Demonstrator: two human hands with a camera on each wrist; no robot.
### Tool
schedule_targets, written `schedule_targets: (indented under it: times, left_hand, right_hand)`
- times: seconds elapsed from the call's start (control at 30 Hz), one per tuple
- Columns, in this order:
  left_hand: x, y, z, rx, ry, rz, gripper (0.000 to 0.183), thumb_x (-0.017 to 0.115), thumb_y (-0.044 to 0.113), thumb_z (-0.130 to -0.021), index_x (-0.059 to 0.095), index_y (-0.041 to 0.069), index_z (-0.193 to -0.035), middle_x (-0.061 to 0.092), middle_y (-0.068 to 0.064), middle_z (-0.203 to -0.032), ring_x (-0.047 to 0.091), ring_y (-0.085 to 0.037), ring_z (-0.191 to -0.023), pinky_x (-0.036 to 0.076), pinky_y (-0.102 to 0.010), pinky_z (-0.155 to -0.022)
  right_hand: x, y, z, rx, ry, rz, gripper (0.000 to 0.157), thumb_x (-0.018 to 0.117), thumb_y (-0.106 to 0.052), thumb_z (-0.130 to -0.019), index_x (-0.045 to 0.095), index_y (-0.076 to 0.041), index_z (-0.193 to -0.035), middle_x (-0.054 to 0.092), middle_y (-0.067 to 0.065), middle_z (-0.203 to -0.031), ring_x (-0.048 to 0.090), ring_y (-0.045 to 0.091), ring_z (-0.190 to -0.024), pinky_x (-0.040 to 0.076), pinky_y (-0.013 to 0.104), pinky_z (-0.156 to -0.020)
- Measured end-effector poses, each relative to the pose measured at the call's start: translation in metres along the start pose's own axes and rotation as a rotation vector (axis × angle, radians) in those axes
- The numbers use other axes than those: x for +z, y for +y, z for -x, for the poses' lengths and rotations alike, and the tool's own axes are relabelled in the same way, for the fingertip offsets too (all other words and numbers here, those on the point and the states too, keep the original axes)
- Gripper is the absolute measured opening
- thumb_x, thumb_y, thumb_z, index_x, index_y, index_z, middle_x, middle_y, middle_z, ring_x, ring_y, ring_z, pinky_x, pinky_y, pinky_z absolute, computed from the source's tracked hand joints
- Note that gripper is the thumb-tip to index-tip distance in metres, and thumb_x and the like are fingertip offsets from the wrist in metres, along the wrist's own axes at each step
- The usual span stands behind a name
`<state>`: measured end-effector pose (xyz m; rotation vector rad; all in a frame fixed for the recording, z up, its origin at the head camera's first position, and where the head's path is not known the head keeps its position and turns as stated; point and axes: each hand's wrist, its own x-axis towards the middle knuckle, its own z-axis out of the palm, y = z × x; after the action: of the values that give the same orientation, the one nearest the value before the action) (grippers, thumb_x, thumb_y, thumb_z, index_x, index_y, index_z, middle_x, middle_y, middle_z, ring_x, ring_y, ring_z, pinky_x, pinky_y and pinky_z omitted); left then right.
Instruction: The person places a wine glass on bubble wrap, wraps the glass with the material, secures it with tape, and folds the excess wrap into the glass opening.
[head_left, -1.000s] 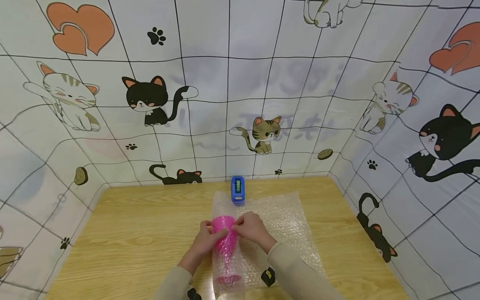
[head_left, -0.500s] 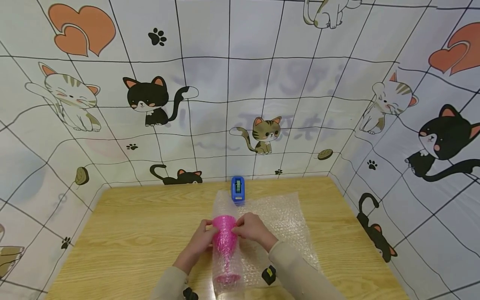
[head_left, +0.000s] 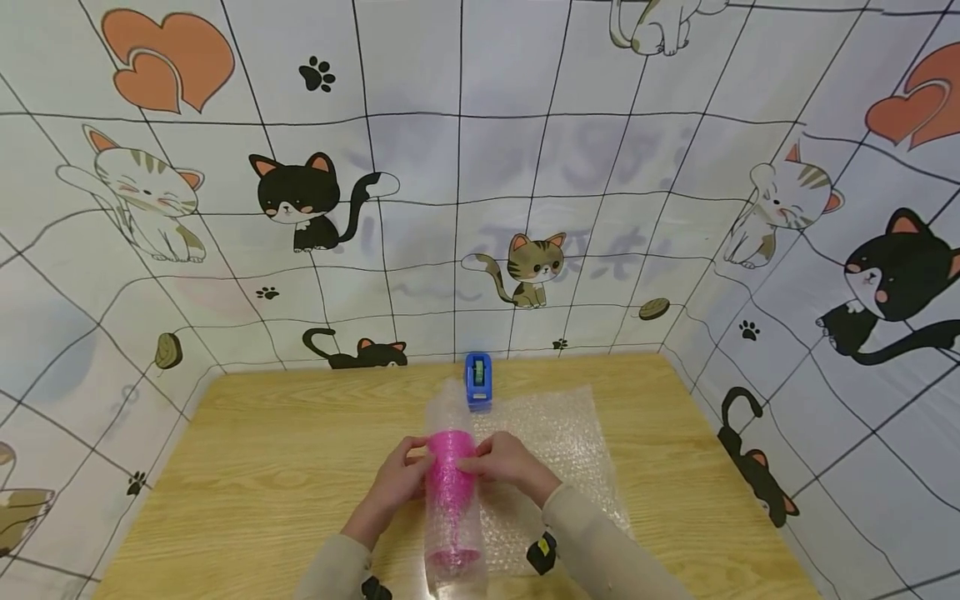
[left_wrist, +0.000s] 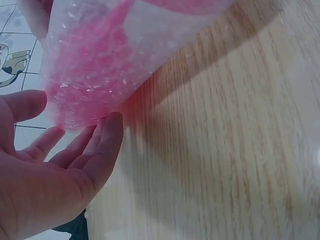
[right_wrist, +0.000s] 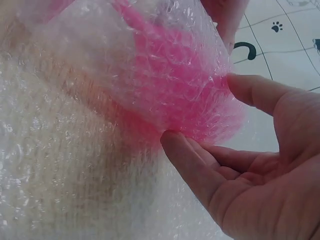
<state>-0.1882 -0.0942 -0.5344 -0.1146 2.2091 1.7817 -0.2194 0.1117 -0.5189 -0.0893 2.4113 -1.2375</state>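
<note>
A pink goblet-shaped cup (head_left: 451, 479) lies on its side inside a roll of bubble wrap (head_left: 454, 521), wide bowl toward the back and foot toward the front. My left hand (head_left: 402, 475) grips the wrapped bowl from the left. In the left wrist view its thumb and fingers (left_wrist: 111, 137) curve around the bowl's end. From the other side my right hand (head_left: 510, 467) holds the roll, thumb on top and fingertips (right_wrist: 172, 140) at the underside in the right wrist view. The loose part of the bubble wrap sheet (head_left: 562, 442) spreads flat to the right.
A blue tape dispenser (head_left: 478, 381) stands behind the roll near the back edge of the wooden table (head_left: 300, 458). A cat-patterned cloth (head_left: 420, 183) hangs behind the table and along both sides.
The loose sheet's right edge has drawn slightly to the left. My left hand's thumb has pulled back to the roll's left side, and the right hand has shifted slightly down.
</note>
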Motion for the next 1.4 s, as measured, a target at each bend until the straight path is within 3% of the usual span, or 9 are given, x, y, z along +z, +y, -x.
schedule_targets:
  times: [0.2, 0.33, 0.47, 0.77, 1.1, 1.4]
  left_hand:
    - [0.001, -0.004, -0.002, 0.016, 0.031, 0.049, 0.055, 0.065, 0.025, -0.094, 0.041, 0.0, -0.138, 0.06, -0.031, -0.122, 0.07, -0.029, -0.093, 0.06, -0.042, -0.077]
    - [0.001, -0.005, -0.003, -0.013, 0.05, 0.024, 0.069, 0.068, 0.032, -0.092, 0.037, -0.006, -0.14, 0.056, -0.031, -0.128, 0.069, -0.031, -0.099, 0.059, -0.042, -0.081]
    - [0.002, -0.006, -0.004, -0.022, 0.04, -0.019, 0.069, 0.065, 0.036, -0.093, 0.041, -0.008, -0.14, 0.057, -0.027, -0.127, 0.068, -0.029, -0.099, 0.059, -0.042, -0.081]
    - [0.005, -0.005, -0.003, 0.004, 0.048, -0.042, 0.066, 0.065, 0.037, -0.093, 0.045, -0.007, -0.138, 0.058, -0.024, -0.124, 0.066, -0.025, -0.099, 0.059, -0.042, -0.08]
    - [0.009, -0.005, -0.003, 0.01, 0.079, -0.023, 0.058, 0.06, 0.035, -0.096, 0.048, -0.005, -0.138, 0.055, -0.024, -0.127, 0.066, -0.026, -0.101, 0.059, -0.037, -0.08]
    - [0.009, -0.006, -0.003, 0.021, 0.136, -0.039, 0.07, 0.068, 0.034, -0.091, 0.041, -0.009, -0.14, 0.057, -0.023, -0.124, 0.062, -0.031, -0.109, 0.058, -0.039, -0.082]
  right_hand:
    - [-0.002, 0.006, 0.0, 0.037, -0.038, -0.066, 0.053, 0.075, -0.037, -0.081, 0.061, 0.004, -0.111, 0.067, 0.011, -0.1, 0.065, 0.024, -0.092, 0.056, 0.042, -0.083]
    - [-0.002, 0.007, 0.0, 0.048, -0.061, -0.098, 0.055, 0.072, -0.035, -0.084, 0.058, 0.006, -0.116, 0.066, 0.014, -0.105, 0.067, 0.028, -0.096, 0.055, 0.046, -0.088]
    - [-0.002, 0.005, 0.002, 0.044, -0.075, -0.102, 0.06, 0.069, -0.041, -0.087, 0.057, 0.007, -0.12, 0.066, 0.014, -0.108, 0.066, 0.029, -0.098, 0.054, 0.048, -0.09]
    - [0.005, 0.004, 0.003, 0.027, -0.02, -0.009, 0.067, 0.071, -0.057, -0.079, 0.063, 0.003, -0.108, 0.065, 0.009, -0.098, 0.061, 0.022, -0.091, 0.054, 0.041, -0.081]
    - [0.01, 0.008, 0.005, 0.092, -0.003, -0.112, 0.081, 0.073, -0.059, -0.077, 0.058, 0.006, -0.123, 0.065, 0.015, -0.115, 0.063, 0.03, -0.107, 0.051, 0.051, -0.094]
    - [0.008, 0.013, -0.001, 0.07, -0.077, -0.192, 0.07, 0.072, -0.051, -0.082, 0.06, 0.007, -0.118, 0.068, 0.013, -0.108, 0.065, 0.028, -0.102, 0.051, 0.049, -0.094]
